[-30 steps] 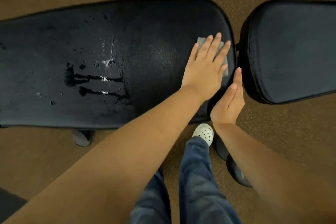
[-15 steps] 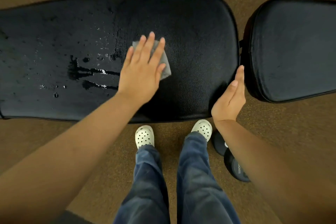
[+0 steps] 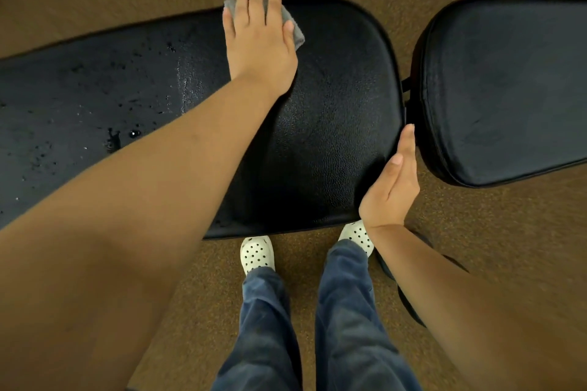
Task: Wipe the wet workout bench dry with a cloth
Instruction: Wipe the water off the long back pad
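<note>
The long black bench pad (image 3: pixel 333 111) runs across the view. Water drops and a small puddle (image 3: pixel 117 136) lie on its left half; the right half looks dry. My left hand (image 3: pixel 259 38) lies flat at the pad's far edge and presses a small grey cloth (image 3: pixel 293 29) onto it, with the fingertips reaching past the edge over the floor. My right hand (image 3: pixel 392 184) is flat and upright against the pad's near right corner, fingers together, holding nothing.
A second black pad (image 3: pixel 508 89) sits to the right across a narrow gap with a hinge bracket. My feet in white clogs (image 3: pixel 257 252) stand on brown carpet just before the bench. A dark wheel or base part (image 3: pixel 409 301) lies under my right forearm.
My left hand swept the cloth from the pad's right end leftward to the middle, then away from me to the far edge. Part of the wet streaks is gone. My right hand stayed put.
</note>
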The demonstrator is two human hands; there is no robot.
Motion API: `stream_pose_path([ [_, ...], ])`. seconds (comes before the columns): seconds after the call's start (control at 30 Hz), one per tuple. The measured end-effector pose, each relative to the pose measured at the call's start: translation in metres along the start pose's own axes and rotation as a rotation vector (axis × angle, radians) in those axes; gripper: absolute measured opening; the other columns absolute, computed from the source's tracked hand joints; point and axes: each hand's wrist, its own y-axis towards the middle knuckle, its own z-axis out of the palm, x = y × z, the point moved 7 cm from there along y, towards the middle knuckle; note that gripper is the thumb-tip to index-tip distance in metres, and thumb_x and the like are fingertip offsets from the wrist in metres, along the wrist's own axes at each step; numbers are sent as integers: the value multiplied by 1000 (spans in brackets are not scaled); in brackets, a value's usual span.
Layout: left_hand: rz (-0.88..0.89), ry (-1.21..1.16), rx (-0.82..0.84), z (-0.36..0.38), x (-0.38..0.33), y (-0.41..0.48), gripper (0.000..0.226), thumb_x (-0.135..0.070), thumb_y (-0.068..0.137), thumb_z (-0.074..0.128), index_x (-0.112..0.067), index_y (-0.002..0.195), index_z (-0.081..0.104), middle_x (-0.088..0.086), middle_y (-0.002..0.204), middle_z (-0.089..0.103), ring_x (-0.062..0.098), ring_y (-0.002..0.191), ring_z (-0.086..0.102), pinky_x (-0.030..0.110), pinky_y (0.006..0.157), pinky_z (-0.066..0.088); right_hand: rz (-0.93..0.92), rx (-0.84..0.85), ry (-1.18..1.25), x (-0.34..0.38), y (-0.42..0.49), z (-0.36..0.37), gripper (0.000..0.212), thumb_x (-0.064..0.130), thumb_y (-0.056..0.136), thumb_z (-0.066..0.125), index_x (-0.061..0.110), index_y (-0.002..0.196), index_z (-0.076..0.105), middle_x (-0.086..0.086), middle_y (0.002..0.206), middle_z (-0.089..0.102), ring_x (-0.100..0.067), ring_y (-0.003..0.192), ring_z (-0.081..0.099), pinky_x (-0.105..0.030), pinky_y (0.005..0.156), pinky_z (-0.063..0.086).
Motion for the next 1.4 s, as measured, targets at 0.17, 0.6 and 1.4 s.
stream_pose_path([
  [0.17,93,-30,52,8,-56,-14,57,-33,103,18,-14,153,-1,9,161,2,28,148,0,46,119,2,-7,-1,-21,2,-1,-1,51,23,101,19,0,146,30,-12,152,33,-14,142,27,-25,117,21],
  [0.6,315,-81,101,46,-35,-190,55,-34,101,26,-14,152,18,7,159,20,24,146,17,45,117,20,2,4,-54,-1,-1,2,51,27,102,19,4,147,30,-9,153,32,-6,141,24,-15,113,18],
  [1.4,-173,-33,-47,-1,18,2,62,-47,101,18,-13,153,14,10,159,15,30,147,9,47,119,4,7,21,-21,1,-1,1,54,29,100,20,3,147,29,-7,153,31,-12,142,24,-22,116,19],
])
